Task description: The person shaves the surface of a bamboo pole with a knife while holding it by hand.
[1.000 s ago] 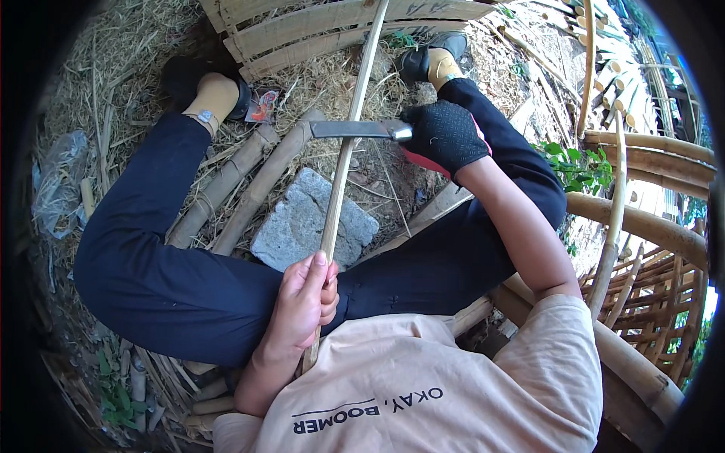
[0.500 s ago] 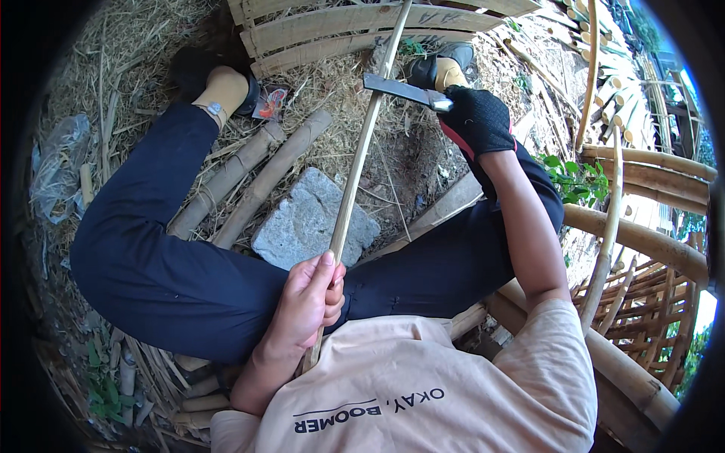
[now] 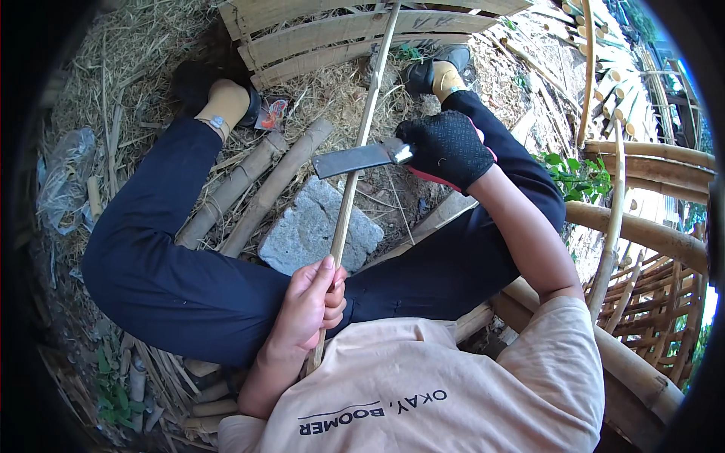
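Observation:
My bare left hand (image 3: 311,302) is wrapped round the lower part of a long, thin bamboo strip (image 3: 365,128). The strip's near end meets my shirt, and it slants up and away between my legs toward a slatted wooden crate. On my right hand (image 3: 447,149) is a black glove with pink edging. It grips the handle of a machete with a short, broad, dark blade (image 3: 349,161). That blade lies across the strip, roughly midway between my left hand and the far end. Most of the handle is hidden inside the glove.
A rough grey stone block (image 3: 321,230) sits on the ground between my legs. Left of it lie two bamboo poles (image 3: 276,185). The slatted crate (image 3: 317,53) stands beyond my feet. At right are bent bamboo poles (image 3: 642,226) and a woven bamboo basket (image 3: 657,309).
My right hand has drawn the machete nearer to me along the strip, its blade moving down and left. My left hand keeps its hold in nearly the same place.

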The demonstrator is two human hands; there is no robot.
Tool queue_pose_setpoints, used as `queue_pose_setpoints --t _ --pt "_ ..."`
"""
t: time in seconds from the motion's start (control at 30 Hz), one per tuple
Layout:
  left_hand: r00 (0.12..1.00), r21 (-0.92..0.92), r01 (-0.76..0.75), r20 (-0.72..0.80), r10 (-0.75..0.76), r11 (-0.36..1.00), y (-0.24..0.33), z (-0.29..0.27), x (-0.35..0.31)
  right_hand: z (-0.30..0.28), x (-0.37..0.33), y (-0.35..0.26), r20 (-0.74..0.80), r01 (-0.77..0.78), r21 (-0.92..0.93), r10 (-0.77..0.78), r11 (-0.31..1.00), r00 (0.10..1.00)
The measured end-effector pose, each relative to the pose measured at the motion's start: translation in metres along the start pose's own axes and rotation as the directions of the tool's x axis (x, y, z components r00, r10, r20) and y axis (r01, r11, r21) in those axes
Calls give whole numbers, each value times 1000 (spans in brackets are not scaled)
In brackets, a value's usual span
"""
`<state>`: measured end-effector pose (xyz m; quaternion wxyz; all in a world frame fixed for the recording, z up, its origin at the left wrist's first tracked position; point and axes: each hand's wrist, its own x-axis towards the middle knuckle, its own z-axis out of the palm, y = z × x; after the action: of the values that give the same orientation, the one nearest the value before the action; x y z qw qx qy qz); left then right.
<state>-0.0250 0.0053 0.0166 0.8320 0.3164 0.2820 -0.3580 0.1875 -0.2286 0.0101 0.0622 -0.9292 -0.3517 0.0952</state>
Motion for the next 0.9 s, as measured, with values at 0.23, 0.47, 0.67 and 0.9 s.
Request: queue_pose_setpoints --t 0.23,0.47,0.67,0.9 --pt "1000 -3 -7 28 7 1000 4 -2 -2 -41 40 80 -195 -446 -239 408 862 892" --pt "999 -42 -12 51 14 999 4 -5 -3 -53 23 41 -193 -291 -121 265 949 945" --pt "997 -66 -10 70 15 998 3 -7 -3 -34 -4 -18 51 -38 56 36 998 998" --pt "999 4 -43 16 43 999 0 -2 0 -23 -36 -68 335 -69 128 23 989 942"
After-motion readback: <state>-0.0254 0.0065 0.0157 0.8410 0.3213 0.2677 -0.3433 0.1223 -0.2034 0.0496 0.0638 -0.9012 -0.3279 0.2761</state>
